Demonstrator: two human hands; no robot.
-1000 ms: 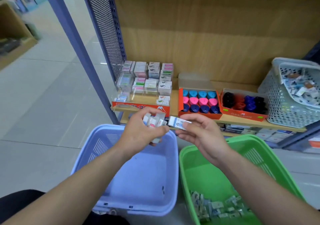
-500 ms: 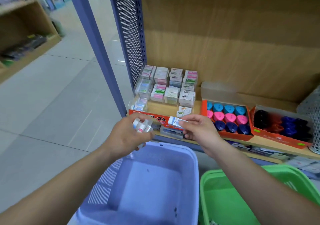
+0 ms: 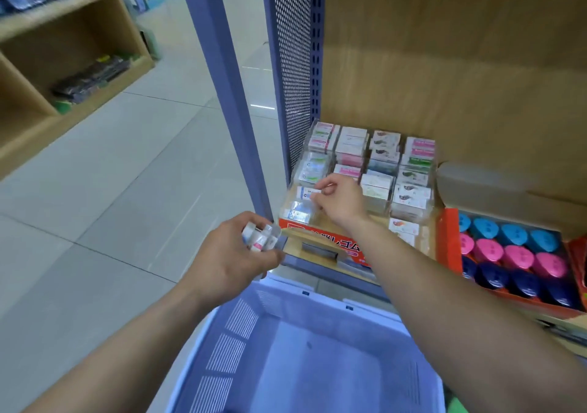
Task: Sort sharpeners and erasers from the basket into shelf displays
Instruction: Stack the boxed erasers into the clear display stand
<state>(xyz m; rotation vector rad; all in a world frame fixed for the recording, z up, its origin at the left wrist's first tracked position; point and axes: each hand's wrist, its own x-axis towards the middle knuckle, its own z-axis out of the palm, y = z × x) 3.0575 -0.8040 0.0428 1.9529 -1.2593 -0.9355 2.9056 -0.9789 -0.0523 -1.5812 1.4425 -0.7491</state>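
Since half a second ago the right hand (image 3: 341,201) has gone from the shelf (image 3: 293,249) edge up into the clear display (image 3: 413,204), taking its eraser (image 3: 305,194) along, and the view has swung left, so only a sliver of the green basket (image 3: 453,405) shows at the bottom. The right grip is closed to a pinch: thumb and curled fingertips hold the white, blue-printed eraser by its right end over the display's left column, one row back from the front. Whether the eraser already rests on the stack under it I cannot tell. The left hand (image 3: 235,260) hangs just left of the display's front corner, above the far rim of the blue basket (image 3: 235,342). Its fingers are curled round a small bunch of wrapped erasers (image 3: 261,238), one with a pink band. The display stands at the left end of the shelf, against the perforated blue panel (image 3: 290,63), and its compartments hold stacks of boxed erasers in white, pink and green. Just right of it an orange tray (image 3: 446,237) carries sharpeners (image 3: 514,255) in three rows: light blue at the back, pink in the middle, dark blue in front. Both forearms reach over the blue basket, which sits on the pale tiled floor (image 3: 95,190).
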